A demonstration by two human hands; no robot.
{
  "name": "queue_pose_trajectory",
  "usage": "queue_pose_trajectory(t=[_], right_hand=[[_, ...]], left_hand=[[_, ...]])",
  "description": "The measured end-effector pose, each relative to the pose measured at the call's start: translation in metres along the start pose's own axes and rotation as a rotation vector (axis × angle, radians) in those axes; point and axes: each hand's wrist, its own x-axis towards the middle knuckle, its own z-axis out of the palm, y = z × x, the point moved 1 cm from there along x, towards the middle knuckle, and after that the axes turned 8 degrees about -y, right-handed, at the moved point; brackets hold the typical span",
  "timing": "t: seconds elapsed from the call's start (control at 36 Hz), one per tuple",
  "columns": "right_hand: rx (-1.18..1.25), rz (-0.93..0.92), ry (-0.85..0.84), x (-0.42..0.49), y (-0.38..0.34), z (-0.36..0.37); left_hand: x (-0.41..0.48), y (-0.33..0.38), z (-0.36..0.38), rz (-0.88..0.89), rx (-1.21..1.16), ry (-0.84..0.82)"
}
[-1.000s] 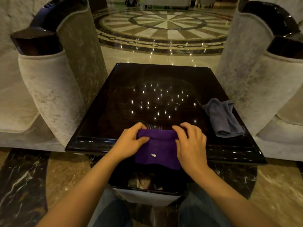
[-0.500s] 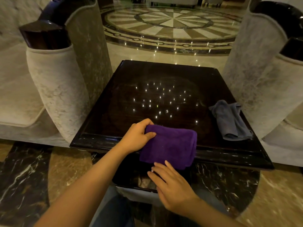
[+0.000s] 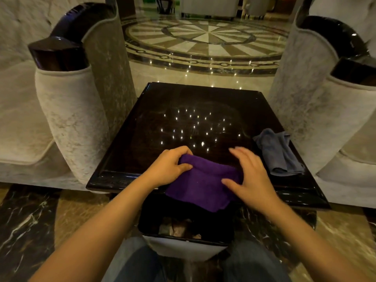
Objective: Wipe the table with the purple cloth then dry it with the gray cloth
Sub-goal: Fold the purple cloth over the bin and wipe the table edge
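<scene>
**Purple cloth readied at tabletop's near edge**

While draped half over the near edge of the dark tabletop (image 3: 142, 127), purple cloth (image 3: 203, 184) bunched at its far left corner in the left hand (image 3: 166, 169), fingers and thumb clenched on the fold. Probably gathered that way to make a thick pad before the first stroke. Right hand (image 3: 250, 178) spread above the cloth's right side, fingers splayed and blurred, thumb touching or just over the fabric; grip released, nothing held. Likely poised to flatten or fold the loose end hanging off the edge.

Gray cloth (image 3: 278, 151) left crumpled near the right-hand edge, well apart from the purple one, seemingly parked out of the wiping path until needed for drying. Centre of the glossy surface bare, speckled only with reflected ceiling lights; no clear wipe marks to be made out.

Below the near edge, open dark bin (image 3: 183, 239) with scraps inside, between denim-clad knees. Pale upholstered armchairs (image 3: 67, 110) flanking both sides, patterned marble floor (image 3: 207, 37) beyond.

Wiping judged barely begun; drying untouched.
</scene>
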Motion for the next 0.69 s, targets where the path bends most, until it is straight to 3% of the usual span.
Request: queue_pose_trajectory(t=[0.08,0.14,0.39,0.69], right_hand=[[0.062,0.129,-0.24,0.025,0.005,-0.018],[0.072,0.079,-0.268,0.034,0.003,-0.027],[-0.091,-0.189,0.11,0.066,-0.019,-0.079],[0.051,-0.027,-0.287,0.059,0.016,-0.014]], left_hand=[[0.004,0.011,-0.008,0.042,0.061,0.022],[0.006,0.019,-0.016,0.074,0.075,0.044],[0.02,0.051,-0.056,0.222,0.046,0.249],[0.031,-0.019,-0.013,-0.099,-0.083,0.064]])
